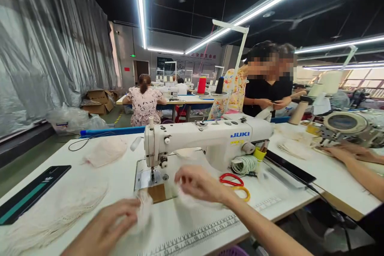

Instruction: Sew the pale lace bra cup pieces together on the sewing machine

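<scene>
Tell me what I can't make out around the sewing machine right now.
All in the head view:
Left hand: motion blur hides whether its fingers close on the pale cloth.
Right hand: blurred; it covers part of the white fabric beneath.
Ruler: numbers too small to read; near end cut off by the bottom edge.
Purple container: mostly cut off by the bottom edge.

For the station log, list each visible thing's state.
Left hand: fingers bent, against crumpled white fabric
Right hand: fingers bent, blurred
Sewing machine: running or not, cannot tell
Fabric stack: layers fanned unevenly
Pale cord: coiled
Yellow cup: holding things
Red thread cone: upright
Ceiling lights: lit
Curtain: hanging in folds
</scene>
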Tool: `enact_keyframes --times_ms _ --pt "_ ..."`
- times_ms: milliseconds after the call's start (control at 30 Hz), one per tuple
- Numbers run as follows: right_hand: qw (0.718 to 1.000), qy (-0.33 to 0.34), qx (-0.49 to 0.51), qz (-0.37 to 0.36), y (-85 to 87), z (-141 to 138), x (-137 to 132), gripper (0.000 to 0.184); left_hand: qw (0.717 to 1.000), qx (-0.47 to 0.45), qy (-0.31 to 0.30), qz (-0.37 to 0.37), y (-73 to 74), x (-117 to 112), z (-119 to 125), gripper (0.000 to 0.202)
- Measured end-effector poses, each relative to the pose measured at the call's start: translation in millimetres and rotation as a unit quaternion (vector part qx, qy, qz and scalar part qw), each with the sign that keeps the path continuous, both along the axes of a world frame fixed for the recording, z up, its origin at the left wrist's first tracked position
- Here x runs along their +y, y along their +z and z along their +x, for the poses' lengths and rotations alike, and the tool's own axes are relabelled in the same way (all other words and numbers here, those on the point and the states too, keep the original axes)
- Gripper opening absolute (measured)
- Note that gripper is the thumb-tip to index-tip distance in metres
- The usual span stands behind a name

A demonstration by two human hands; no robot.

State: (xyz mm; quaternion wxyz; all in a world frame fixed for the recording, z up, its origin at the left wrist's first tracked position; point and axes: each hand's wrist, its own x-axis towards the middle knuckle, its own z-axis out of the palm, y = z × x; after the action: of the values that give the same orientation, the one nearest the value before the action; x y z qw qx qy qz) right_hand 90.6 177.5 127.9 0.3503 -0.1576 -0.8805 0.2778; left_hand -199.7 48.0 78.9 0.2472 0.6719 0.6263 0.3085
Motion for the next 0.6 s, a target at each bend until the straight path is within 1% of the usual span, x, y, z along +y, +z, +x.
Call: enact_keyframes --times_ms 33,67,100,133,167,200,233,267,300,367,400,467,533,567,600 --pt "0.998 0.021 -0.065 0.006 -17.9 -5.0 4.3 0.032 0.997 0.076 -0.028 -0.002 -10.8 7.0 9.8 0.023" --pt "0.989 0.013 -0.147 0.027 -35.0 -8.4 7.1 0.051 0.989 0.144 -0.044 0.004 -21.3 12.9 17.3 0.019" --pt "0.979 -0.001 -0.199 0.039 -49.6 -10.1 8.3 0.066 0.979 0.197 -0.048 0.02 -31.0 17.5 22.3 0.017" --pt "0.969 -0.012 -0.241 0.054 -60.5 -10.4 8.1 0.074 0.969 0.239 -0.049 0.04 -39.4 20.9 24.8 0.021" --pt "0.961 -0.015 -0.266 0.07 -67.0 -9.6 6.8 0.073 0.96 0.27 -0.05 0.062 -46.4 23.1 25.2 0.033" --pt "0.957 -0.009 -0.276 0.083 -69.2 -8.3 4.8 0.066 0.951 0.292 -0.053 0.082 -51.8 24.2 24.3 0.045" --pt "0.954 0.006 -0.284 0.097 -67.9 -6.7 2.5 0.056 0.944 0.308 -0.059 0.1 -55.8 24.4 22.7 0.055" --pt "0.95 0.023 -0.291 0.112 -64.2 -4.8 0.4 0.048 0.937 0.323 -0.068 0.112 -58.6 24.0 21.0 0.061" --pt "0.946 0.036 -0.298 0.125 -59.5 -2.4 -1.1 0.044 0.931 0.336 -0.075 0.121 -60.4 23.1 19.5 0.063" --pt "0.941 0.037 -0.304 0.145 -52.2 6.1 -1.6 0.042 0.923 0.352 -0.084 0.133 -62.1 21.0 18.1 0.062" --pt "0.941 0.022 -0.301 0.154 -51.5 13.3 -0.1 0.043 0.92 0.357 -0.086 0.14 -62.5 20.2 18.0 0.063" --pt "0.941 -0.045 -0.286 0.172 -58.0 35.2 6.2 0.042 0.915 0.36 -0.09 0.158 -63.2 19.7 18.2 0.065" --pt "0.932 -0.147 -0.271 0.19 -72.5 65.6 15.6 0.039 0.911 0.361 -0.103 0.172 -64.6 20.9 18.1 0.066" --pt "0.923 -0.182 -0.271 0.201 -80.9 82.1 20.8 0.039 0.908 0.363 -0.108 0.177 -65.6 22.1 17.8 0.064" --pt "0.917 -0.202 -0.274 0.208 -88.6 97.8 25.7 0.042 0.905 0.367 -0.113 0.18 -66.7 23.6 17.4 0.06"
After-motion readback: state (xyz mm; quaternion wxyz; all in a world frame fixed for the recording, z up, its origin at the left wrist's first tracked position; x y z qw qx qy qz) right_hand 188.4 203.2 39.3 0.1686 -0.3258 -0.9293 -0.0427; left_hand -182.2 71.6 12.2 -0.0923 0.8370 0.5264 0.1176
